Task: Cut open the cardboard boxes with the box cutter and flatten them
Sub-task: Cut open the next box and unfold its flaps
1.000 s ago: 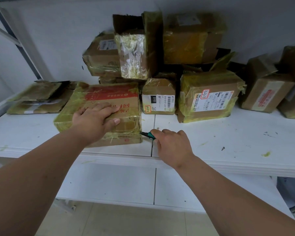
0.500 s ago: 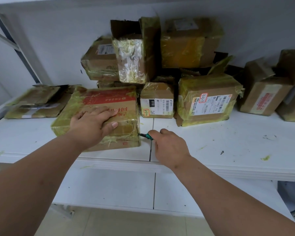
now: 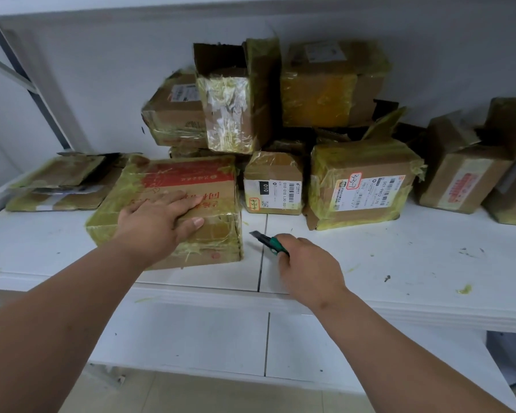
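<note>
Nearest, the right hand [image 3: 310,269] is curled round the green box cutter [image 3: 270,242], its blade out and pointing at the right side of the flat cardboard box [image 3: 173,210], just short of touching it. The left hand [image 3: 158,223] lies spread, palm down, pressing on that box's top near the front of the white bench [image 3: 399,257]. The step looks like slitting the yellowish tape along this box's side seam; next the blade needs to meet the edge and run along it, clear of the left thumb. Behind, flattened boxes [image 3: 63,186] lie left, and a pile of taped boxes [image 3: 280,114] waits against the wall.
</note>
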### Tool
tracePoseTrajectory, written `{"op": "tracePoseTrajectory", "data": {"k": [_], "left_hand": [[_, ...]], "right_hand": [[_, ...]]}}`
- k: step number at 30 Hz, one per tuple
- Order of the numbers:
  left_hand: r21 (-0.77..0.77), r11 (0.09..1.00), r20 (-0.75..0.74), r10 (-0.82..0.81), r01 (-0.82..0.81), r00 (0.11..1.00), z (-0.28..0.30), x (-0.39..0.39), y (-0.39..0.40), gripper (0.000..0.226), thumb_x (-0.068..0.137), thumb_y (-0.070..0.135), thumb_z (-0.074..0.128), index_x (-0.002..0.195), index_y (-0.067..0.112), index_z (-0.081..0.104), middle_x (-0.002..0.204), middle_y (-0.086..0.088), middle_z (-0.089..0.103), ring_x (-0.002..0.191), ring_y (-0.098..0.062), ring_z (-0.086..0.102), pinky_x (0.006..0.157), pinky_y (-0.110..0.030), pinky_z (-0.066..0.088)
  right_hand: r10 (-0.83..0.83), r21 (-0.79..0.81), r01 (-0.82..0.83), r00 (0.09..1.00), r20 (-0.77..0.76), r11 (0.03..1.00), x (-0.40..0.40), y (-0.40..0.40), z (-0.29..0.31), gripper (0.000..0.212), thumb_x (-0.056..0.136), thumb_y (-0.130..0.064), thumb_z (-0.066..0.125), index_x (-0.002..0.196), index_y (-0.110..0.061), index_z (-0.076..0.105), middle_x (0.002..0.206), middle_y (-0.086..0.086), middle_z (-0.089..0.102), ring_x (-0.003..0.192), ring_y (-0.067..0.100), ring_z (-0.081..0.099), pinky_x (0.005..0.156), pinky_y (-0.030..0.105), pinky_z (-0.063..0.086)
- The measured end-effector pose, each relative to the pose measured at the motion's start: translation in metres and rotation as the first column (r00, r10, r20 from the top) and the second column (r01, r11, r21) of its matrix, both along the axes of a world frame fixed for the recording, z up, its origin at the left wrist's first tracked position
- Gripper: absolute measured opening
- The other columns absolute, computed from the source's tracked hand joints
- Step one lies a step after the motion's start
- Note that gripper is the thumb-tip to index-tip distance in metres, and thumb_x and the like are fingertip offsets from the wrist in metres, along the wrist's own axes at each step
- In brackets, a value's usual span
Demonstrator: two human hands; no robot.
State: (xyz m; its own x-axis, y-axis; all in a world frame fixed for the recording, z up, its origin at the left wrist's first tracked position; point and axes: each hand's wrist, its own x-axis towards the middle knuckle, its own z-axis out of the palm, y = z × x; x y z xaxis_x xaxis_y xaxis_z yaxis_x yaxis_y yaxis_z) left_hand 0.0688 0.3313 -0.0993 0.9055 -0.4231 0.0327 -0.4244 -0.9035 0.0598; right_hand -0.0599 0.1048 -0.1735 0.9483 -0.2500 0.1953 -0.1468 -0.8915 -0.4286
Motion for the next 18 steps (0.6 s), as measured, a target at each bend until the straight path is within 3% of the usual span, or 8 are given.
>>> {"op": "tracePoseTrajectory", "data": {"k": [4,7,9,11,14,16,18], "left_hand": [[0.082,0.993,0.063,0.076,-0.081,0.995,0.01,-0.008,-0.025,0.065,0.085,0.079,0.02,0.146,0.056,0.025,0.153,0.013,0.032,0.137,-0.025,0.031,0.104,-0.051,0.031],[0.113,0.988,0.134,0.09,-0.106,0.987,0.014,-0.015,-0.046,0.068,0.084,0.081,0.023,0.145,0.051,0.031,0.145,0.003,0.041,0.127,-0.03,0.039,0.098,-0.047,0.039],[0.111,0.991,0.139,0.064,-0.079,0.988,0.016,-0.011,-0.047,0.07,0.084,0.08,0.031,0.146,0.048,0.033,0.145,0.0,0.043,0.126,-0.032,0.042,0.099,-0.044,0.043],[0.027,0.999,0.042,0.022,-0.023,0.999,0.025,-0.002,-0.032,0.072,0.082,0.076,0.046,0.146,0.045,0.035,0.146,0.001,0.047,0.125,-0.029,0.048,0.098,-0.039,0.045],[-0.182,0.983,-0.228,-0.043,0.001,0.973,0.037,0.013,0.007,0.079,0.071,0.071,0.063,0.143,0.045,0.043,0.147,0.006,0.047,0.125,-0.022,0.05,0.102,-0.036,0.042],[-0.186,0.983,-0.3,-0.05,-0.007,0.953,0.033,0.015,0.026,0.085,0.065,0.084,0.059,0.141,0.047,0.043,0.153,0.013,0.037,0.135,-0.019,0.041,0.113,-0.04,0.033],[-0.17,0.985,-0.278,-0.056,0.008,0.959,0.022,0.016,0.034,0.094,0.059,0.093,0.046,0.142,0.05,0.039,0.157,0.018,0.026,0.145,-0.015,0.025,0.12,-0.045,0.021]], "right_hand": [[-0.05,0.327,0.095,0.988,-0.144,0.94,0.01,0.013,0.005,0.024,0.094,-0.015,0.039,0.113,-0.022,0.051,0.085,0.002,0.059,0.079,0.026,0.058,0.063,0.033,0.044],[-0.082,0.537,0.198,0.969,-0.232,0.82,0.014,0.011,0.006,0.024,0.091,-0.011,0.036,0.108,-0.018,0.051,0.087,0.008,0.063,0.083,0.033,0.068,0.078,0.044,0.057],[-0.07,0.675,0.225,0.966,-0.25,0.703,0.012,0.011,0.007,0.022,0.093,-0.009,0.037,0.106,-0.017,0.052,0.087,0.009,0.063,0.075,0.03,0.072,0.079,0.043,0.06],[-0.029,0.806,0.219,0.969,-0.243,0.55,0.009,0.014,0.007,0.015,0.095,-0.005,0.042,0.102,-0.013,0.053,0.08,0.009,0.063,0.063,0.027,0.07,0.078,0.043,0.061],[-0.033,0.921,0.196,0.98,-0.196,0.336,0.006,0.024,0.007,0.013,0.094,-0.002,0.045,0.103,-0.006,0.053,0.076,0.013,0.063,0.057,0.027,0.067,0.067,0.039,0.06],[-0.084,0.925,0.193,0.981,-0.175,0.326,0.005,0.031,0.006,0.016,0.092,-0.003,0.044,0.104,-0.006,0.054,0.075,0.011,0.063,0.053,0.024,0.067,0.055,0.03,0.056],[-0.126,0.928,0.179,0.981,-0.145,0.328,0.005,0.041,0.005,0.018,0.093,-0.004,0.043,0.105,-0.011,0.054,0.077,0.011,0.062,0.051,0.021,0.065,0.049,0.025,0.051]]}}
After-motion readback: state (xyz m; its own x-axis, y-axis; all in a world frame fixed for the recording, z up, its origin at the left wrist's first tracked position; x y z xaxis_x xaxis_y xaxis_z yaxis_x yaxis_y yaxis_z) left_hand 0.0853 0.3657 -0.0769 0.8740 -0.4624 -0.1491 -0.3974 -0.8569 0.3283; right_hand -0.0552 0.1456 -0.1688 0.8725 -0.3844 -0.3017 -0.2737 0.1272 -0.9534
